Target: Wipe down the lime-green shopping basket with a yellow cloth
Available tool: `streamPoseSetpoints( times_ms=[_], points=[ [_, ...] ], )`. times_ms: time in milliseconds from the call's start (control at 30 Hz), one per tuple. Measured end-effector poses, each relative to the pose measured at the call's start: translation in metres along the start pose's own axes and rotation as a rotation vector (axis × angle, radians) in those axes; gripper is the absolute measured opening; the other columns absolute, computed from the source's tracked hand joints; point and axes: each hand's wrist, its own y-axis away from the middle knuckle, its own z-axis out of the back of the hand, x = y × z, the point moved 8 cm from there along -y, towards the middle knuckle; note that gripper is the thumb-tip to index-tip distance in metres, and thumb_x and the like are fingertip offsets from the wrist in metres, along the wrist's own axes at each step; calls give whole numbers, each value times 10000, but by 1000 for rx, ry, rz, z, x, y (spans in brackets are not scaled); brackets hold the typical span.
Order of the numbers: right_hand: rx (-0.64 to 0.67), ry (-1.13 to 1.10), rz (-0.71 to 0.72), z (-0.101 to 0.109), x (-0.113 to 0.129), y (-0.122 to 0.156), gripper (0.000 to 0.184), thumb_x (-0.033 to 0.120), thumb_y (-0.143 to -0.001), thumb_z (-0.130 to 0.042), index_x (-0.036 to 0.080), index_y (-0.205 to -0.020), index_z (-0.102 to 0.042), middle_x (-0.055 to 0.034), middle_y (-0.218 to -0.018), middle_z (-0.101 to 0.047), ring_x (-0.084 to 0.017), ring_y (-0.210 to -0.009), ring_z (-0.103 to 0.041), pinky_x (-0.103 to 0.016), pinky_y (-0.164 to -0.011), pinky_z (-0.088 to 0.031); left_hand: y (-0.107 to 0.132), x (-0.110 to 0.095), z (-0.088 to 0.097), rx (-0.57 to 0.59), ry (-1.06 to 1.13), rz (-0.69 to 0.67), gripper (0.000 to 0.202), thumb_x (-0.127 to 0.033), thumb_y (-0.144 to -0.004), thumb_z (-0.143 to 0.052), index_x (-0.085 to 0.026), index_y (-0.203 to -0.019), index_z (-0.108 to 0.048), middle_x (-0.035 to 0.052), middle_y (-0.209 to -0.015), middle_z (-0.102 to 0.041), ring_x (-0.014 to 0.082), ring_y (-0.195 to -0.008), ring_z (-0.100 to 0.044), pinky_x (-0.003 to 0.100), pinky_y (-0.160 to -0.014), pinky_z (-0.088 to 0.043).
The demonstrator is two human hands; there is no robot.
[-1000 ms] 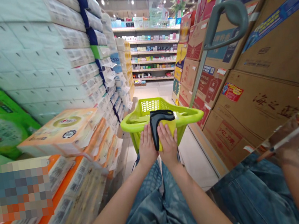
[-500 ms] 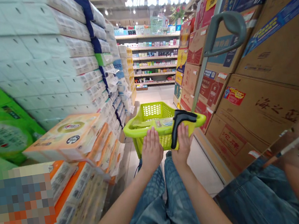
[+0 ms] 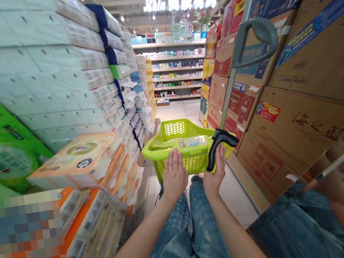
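A lime-green plastic shopping basket [image 3: 162, 150] sits ahead of my lap, with flat packaged goods [image 3: 191, 142] lying inside. My left hand [image 3: 174, 176] rests flat against the near rim of the basket, holding nothing. My right hand [image 3: 216, 174] is at the rim's right side, with a black curved plastic grip [image 3: 220, 140] held along its fingers. The grip's exact kind cannot be told. Part of the basket's near wall is hidden behind both hands.
Tall stacks of wrapped tissue packs [image 3: 63, 72] line the left of the aisle, and large cardboard cartons [image 3: 299, 136] line the right. A grey curved handle [image 3: 252, 41] projects at upper right. A mirror-like panel [image 3: 301, 217] reflects arms at lower right. Store shelves [image 3: 176, 72] stand ahead.
The black grip has moved rightward from between my hands to the basket's right side. My right hand has moved right with it, and the hands now stand farther apart.
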Motion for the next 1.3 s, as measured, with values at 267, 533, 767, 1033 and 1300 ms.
streamPoseSetpoints(
  times_ms=[267, 533, 767, 1033, 1300],
  points=[
    [315, 184, 560, -32, 53, 28, 660, 118, -905, -376, 242, -1547, -292, -103, -1448, -553, -196, -1439, -385, -549, -1226, -56, 4, 6, 0, 20, 41, -24, 746, -180, -878, -484, -12, -1542, -187, 235, -1570, -308, 320, -1487, -249, 458, -1173, -303],
    [20, 201, 170, 10, -7, -22, 683, 166, -858, -386, 197, -1537, -315, -156, -1551, -402, -285, -1481, -299, -656, -1175, -115, 1, 0, 0, -20, 34, 0, 762, -199, -915, -464, -7, -1553, -94, 245, -1572, -288, 310, -1493, -235, 468, -1184, -276],
    [313, 191, 419, -35, 60, 32, 697, 120, -861, -370, 210, -1547, -290, -115, -1495, -496, -236, -1477, -313, -603, -1209, -54, 5, 7, -3, 35, 94, -4, 782, -162, -850, -497, -49, -1554, -175, 216, -1598, -246, 311, -1502, -208, 477, -1182, -285],
    [189, 268, 402, -8, 17, 10, 672, 146, -852, -388, 208, -1520, -353, -148, -1461, -528, -259, -1431, -401, -643, -1185, -23, 2, 6, 2, -6, 59, -2, 659, -192, -911, -465, -19, -1519, -277, 218, -1571, -311, 292, -1492, -249, 452, -1194, -264],
    [9, 88, -18, 4, 2, -8, 690, 170, -856, -385, 222, -1539, -310, -141, -1572, -368, -285, -1500, -247, -678, -1168, -90, 2, 3, 0, -22, 39, 9, 723, -203, -921, -461, -11, -1546, -153, 244, -1564, -308, 302, -1487, -256, 468, -1191, -266]
  ],
)
